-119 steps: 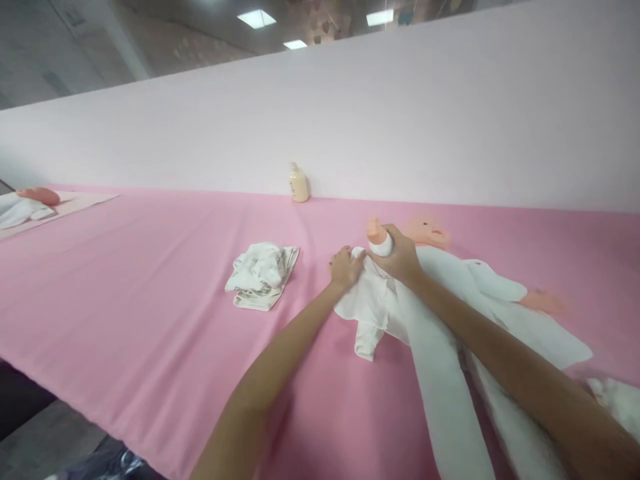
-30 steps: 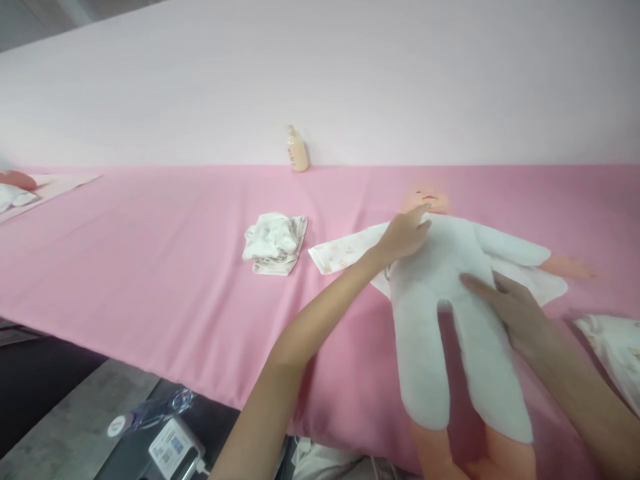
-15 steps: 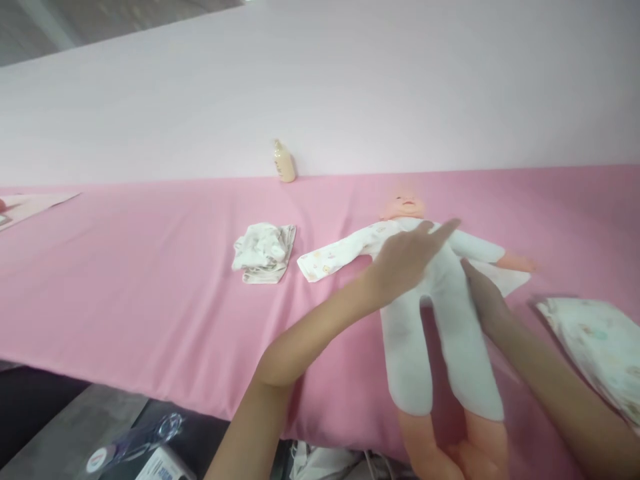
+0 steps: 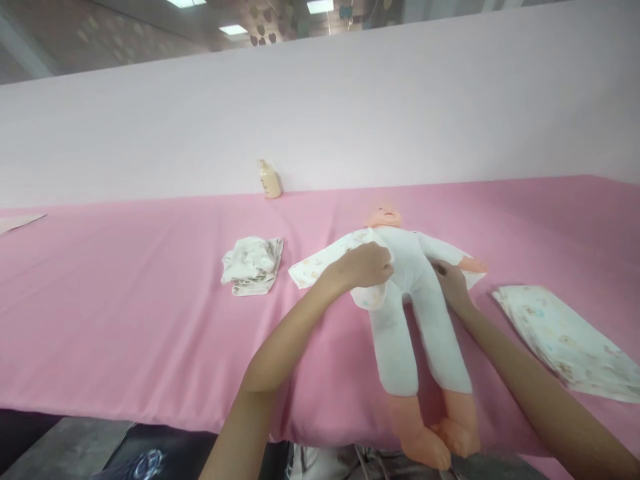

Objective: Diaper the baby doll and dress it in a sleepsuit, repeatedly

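A baby doll (image 4: 405,253) with a white cloth body lies on its back, its feet toward me. One sleeve of a white printed baby shirt (image 4: 320,263) is on its arm at the left; the arm at the right is outside the shirt. My left hand (image 4: 367,263) is closed on the shirt's front panel, held over the doll's chest and side. At the right side of the doll's torso is my right hand (image 4: 453,287), its fingers curled in under the arm. What they grip is partly hidden. White cloth shows beneath that arm.
Folded white cloth (image 4: 253,267) lies left of the doll, and a folded printed cloth (image 4: 565,340) lies at the right. A pump bottle (image 4: 270,180) stands by the white wall (image 4: 320,120). The pink table cover (image 4: 150,300) drops off at the near edge.
My left hand has moved left from over the doll's chest and closed on the shirt's front panel, now folded over. My right hand stays at the doll's side. The view has tilted up.
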`<state>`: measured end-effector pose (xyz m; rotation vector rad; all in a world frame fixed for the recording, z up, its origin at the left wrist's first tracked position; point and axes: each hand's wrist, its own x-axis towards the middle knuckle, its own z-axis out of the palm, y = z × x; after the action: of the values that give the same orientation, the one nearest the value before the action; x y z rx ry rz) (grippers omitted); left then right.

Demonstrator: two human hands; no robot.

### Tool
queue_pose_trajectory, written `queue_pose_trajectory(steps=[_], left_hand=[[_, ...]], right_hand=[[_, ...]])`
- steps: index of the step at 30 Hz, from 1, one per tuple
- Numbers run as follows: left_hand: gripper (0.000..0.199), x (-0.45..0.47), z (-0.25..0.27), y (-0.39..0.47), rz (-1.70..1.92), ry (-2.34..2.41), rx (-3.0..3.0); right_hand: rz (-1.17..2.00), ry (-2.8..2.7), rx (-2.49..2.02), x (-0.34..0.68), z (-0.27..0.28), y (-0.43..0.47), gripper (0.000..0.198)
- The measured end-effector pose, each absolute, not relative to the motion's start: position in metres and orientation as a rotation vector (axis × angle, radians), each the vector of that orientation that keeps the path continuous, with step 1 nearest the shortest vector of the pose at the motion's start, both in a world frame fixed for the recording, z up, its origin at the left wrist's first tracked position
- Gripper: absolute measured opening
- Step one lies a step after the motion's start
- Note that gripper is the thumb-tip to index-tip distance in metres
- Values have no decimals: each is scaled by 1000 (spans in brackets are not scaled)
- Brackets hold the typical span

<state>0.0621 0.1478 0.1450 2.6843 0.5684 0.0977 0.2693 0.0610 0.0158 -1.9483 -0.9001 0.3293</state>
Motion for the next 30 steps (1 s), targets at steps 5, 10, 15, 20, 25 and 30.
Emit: queue_pose_trajectory(steps=[5,10,15,20,25,30], left_hand=[[39,53,162,135,237,514,2739],[35,49,159,130,70,573,2807],[34,44,162,129,57,576,2845],[35,56,156,143,71,672,2758],[45,94,108,159,193,700,2805],[50,117,71,153,372,491,2910]], right_hand=[[93,-1152,-2030,277,4,64,30],[-201,-1584,-1996,282,-3,62,15],[-216,-1667,-2074,285,-1,56,9],[-105,-1600,-2083,289,0,57,17],[65,-1488,-1940,291,2,62,32],[202,-1534,-1805,294,12,77,30]])
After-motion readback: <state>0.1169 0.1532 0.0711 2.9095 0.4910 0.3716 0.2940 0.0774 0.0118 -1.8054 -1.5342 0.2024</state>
